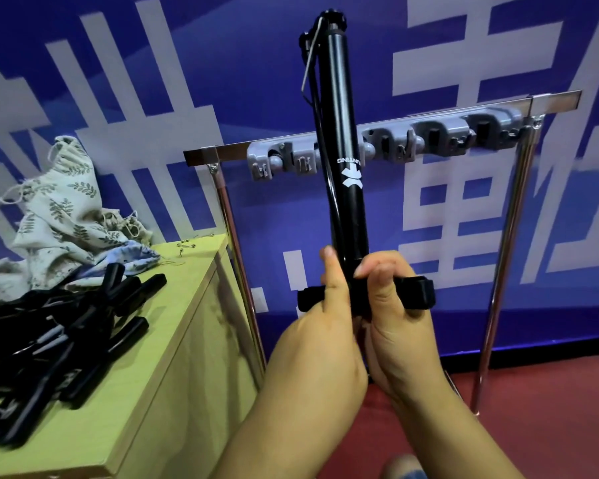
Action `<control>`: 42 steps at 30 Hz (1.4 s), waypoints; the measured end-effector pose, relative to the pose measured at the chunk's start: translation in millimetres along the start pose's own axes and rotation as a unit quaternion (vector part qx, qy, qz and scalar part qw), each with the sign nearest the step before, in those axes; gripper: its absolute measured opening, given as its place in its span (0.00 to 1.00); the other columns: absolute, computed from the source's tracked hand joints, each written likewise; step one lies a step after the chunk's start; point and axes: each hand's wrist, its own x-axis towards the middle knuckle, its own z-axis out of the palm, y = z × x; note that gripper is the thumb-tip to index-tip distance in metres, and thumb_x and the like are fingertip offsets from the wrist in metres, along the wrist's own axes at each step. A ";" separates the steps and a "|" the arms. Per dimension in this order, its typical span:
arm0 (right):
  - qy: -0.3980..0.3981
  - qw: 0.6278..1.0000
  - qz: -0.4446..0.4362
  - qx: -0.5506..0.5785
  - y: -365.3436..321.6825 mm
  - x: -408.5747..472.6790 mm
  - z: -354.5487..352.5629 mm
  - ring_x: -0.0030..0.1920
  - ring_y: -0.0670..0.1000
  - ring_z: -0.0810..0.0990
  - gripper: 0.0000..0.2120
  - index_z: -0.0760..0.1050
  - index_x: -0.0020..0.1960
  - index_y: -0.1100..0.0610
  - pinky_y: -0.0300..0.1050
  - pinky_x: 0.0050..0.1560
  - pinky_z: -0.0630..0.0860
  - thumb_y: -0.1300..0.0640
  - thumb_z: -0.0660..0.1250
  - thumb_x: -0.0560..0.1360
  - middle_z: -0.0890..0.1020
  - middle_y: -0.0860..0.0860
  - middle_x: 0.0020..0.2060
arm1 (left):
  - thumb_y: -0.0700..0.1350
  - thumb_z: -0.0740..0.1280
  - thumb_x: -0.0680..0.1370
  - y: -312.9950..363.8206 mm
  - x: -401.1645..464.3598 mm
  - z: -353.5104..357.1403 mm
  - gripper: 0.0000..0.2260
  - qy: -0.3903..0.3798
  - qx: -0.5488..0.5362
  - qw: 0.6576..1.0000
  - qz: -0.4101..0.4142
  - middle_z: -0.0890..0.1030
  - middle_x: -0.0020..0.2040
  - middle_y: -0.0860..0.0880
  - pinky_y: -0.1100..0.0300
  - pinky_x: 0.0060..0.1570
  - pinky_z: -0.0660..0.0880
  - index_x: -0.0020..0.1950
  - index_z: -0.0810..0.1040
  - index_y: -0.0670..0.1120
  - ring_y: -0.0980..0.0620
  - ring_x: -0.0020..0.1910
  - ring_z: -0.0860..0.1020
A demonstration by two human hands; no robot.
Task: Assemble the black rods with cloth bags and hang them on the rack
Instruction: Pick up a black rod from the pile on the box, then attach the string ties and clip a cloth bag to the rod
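- You hold the glossy black cylindrical rod with white lettering (pixel 346 157) upright in front of you, its top end well above the rack and its lower end down between your hands.
- Your left hand (pixel 322 326) wraps the base of the rod from the left, fingers curled round it and one finger laid up along the shaft.
- Your right hand (pixel 395 316) grips from the right, thumb pressed across the shaft just above the short black crossbar (pixel 419 292) at the foot.
- The rod looks stiff and smooth, probably metal or hard plastic; expect it to be slick under a loose grip, so keep your hold low, where the crossbar gives your fingers a stop.
- A thin grey wire clip and black cord (pixel 310 60) hang from the top end; I cannot tell how firmly they are fixed, so handle that end gently.
- Held this low, the rod will feel top-heavy; guide it slowly toward the grey plastic clip holder on the chrome rack (pixel 388 143) just behind it.
- The soft leaf-printed cloth drawstring bags (pixel 66 209) lie heaped on the pale green wooden table (pixel 173 323), behind a pile of further black rods (pixel 66 326); they are limp and light, best taken by the mouth or drawstring.
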 end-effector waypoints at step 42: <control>-0.321 0.870 0.357 -0.115 18.2 0.4 -1.6 0.32 0.51 0.83 0.04 0.75 0.43 0.66 0.38 0.30 0.77 0.65 0.67 0.73 0.82 0.58 0.32 | 0.28 0.49 0.80 -47.5 69.0 -7.4 0.13 -0.061 -0.748 0.616 -0.240 0.75 0.46 0.40 0.47 0.60 0.69 0.49 0.73 0.33 0.49 0.44 0.77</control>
